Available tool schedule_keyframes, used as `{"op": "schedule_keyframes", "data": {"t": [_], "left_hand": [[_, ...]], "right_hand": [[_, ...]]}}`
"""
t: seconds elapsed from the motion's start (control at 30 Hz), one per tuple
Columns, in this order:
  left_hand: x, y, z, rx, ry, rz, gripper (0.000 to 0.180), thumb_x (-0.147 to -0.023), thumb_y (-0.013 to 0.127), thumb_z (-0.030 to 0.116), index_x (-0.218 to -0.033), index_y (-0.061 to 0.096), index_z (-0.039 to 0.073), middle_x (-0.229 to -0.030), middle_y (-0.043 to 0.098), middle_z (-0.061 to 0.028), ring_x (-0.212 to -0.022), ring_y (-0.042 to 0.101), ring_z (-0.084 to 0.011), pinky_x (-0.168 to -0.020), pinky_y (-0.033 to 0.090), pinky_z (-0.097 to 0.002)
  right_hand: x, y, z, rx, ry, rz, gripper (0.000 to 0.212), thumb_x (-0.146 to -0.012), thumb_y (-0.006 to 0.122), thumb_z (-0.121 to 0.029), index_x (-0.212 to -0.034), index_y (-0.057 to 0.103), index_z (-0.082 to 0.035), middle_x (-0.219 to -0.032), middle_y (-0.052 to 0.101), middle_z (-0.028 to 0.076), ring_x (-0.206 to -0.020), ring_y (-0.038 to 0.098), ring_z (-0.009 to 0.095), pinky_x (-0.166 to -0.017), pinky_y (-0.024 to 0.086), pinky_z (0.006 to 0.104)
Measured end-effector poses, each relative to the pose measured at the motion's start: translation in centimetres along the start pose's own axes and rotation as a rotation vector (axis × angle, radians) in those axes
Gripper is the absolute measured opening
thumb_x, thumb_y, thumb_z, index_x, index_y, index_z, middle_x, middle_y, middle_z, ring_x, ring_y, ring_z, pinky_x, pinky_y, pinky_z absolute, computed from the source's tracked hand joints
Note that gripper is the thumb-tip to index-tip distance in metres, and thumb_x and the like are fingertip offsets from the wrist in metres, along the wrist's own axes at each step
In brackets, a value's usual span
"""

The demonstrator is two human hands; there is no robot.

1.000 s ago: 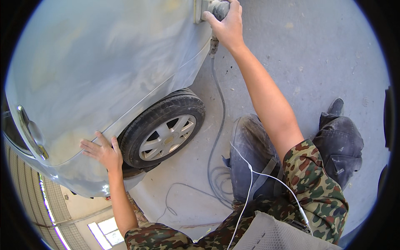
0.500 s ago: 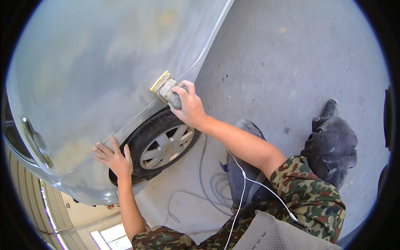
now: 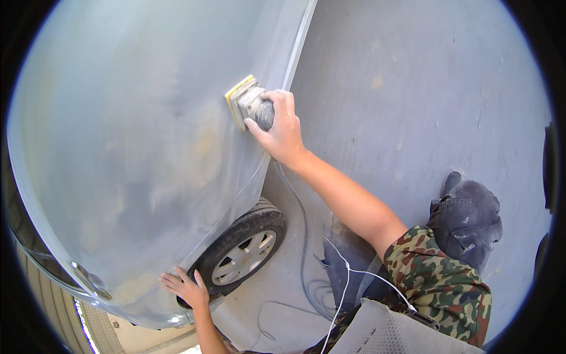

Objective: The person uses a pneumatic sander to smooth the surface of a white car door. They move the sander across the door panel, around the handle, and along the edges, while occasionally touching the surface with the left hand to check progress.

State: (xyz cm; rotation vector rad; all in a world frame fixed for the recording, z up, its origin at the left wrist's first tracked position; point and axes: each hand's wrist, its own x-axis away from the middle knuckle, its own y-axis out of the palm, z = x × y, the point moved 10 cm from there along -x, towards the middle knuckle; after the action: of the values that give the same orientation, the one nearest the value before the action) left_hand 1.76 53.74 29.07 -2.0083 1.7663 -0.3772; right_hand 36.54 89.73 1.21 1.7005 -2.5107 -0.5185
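My right hand (image 3: pixel 286 133) grips a dusty grey power sander (image 3: pixel 243 105) by its rounded dark top. Its square pad with a yellow edge faces the bare grey car panel (image 3: pixel 159 141), beyond the wheel and near the panel's right edge. Patches of dull beige and grey mark that panel. With its fingers spread, my left hand (image 3: pixel 187 289) rests on the body by the wheel arch, near the tyre, holding nothing. A grey hose (image 3: pixel 303 221) hangs from below my right wrist toward the floor.
A black tyre with a silver spoked wheel (image 3: pixel 246 256) sits under the panel. The hose lies coiled on the grey floor (image 3: pixel 401 88) by my dusty trouser leg (image 3: pixel 469 215). A white cable (image 3: pixel 342 301) runs across my front. A door handle (image 3: pixel 88 280) is at lower left.
My right hand has carried the sander farther along the panel, away from the wheel. The whole view has shifted, and my left hand is still against the body near the tyre.
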Motion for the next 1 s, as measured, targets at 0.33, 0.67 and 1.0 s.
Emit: {"op": "schedule_keyframes", "data": {"t": [0.33, 0.67, 1.0], "left_hand": [[2.6, 4.5, 5.3, 0.164, -0.140, -0.267, 0.088, -0.095, 0.069, 0.031, -0.165, 0.023, 0.004, -0.170, 0.006, -0.0363, -0.158, 0.006, -0.0529, -0.126, 0.011, -0.0639], [30.8, 43.8, 1.6, 0.523, -0.156, -0.513, 0.094, -0.096, 0.070, 0.032, -0.168, 0.015, 0.004, -0.169, -0.001, -0.0378, -0.159, -0.001, -0.0525, -0.126, 0.010, -0.0620], [42.3, 56.1, 1.6, 0.771, -0.263, -0.535, 0.096, -0.098, 0.069, 0.031, -0.168, 0.010, 0.003, -0.169, -0.005, -0.0386, -0.159, -0.001, -0.0522, -0.127, 0.008, -0.0610]], "right_hand": [[-17.8, -6.6, 4.4, 0.090, -0.045, 0.107, 0.059, -0.082, 0.083, -0.032, -0.128, 0.055, -0.007, -0.125, 0.057, 0.017, -0.109, 0.065, 0.038, -0.093, 0.054, 0.0467], [15.0, 5.8, 0.7, 0.311, -0.292, 0.082, 0.061, -0.081, 0.082, -0.030, -0.129, 0.052, -0.009, -0.123, 0.055, 0.019, -0.106, 0.065, 0.041, -0.090, 0.055, 0.0493], [53.2, 18.1, -6.1, 0.398, -0.544, -0.321, 0.061, -0.072, 0.088, -0.012, -0.124, 0.056, -0.013, -0.122, 0.053, 0.015, -0.086, 0.070, 0.033, -0.068, 0.061, 0.0408]]}}
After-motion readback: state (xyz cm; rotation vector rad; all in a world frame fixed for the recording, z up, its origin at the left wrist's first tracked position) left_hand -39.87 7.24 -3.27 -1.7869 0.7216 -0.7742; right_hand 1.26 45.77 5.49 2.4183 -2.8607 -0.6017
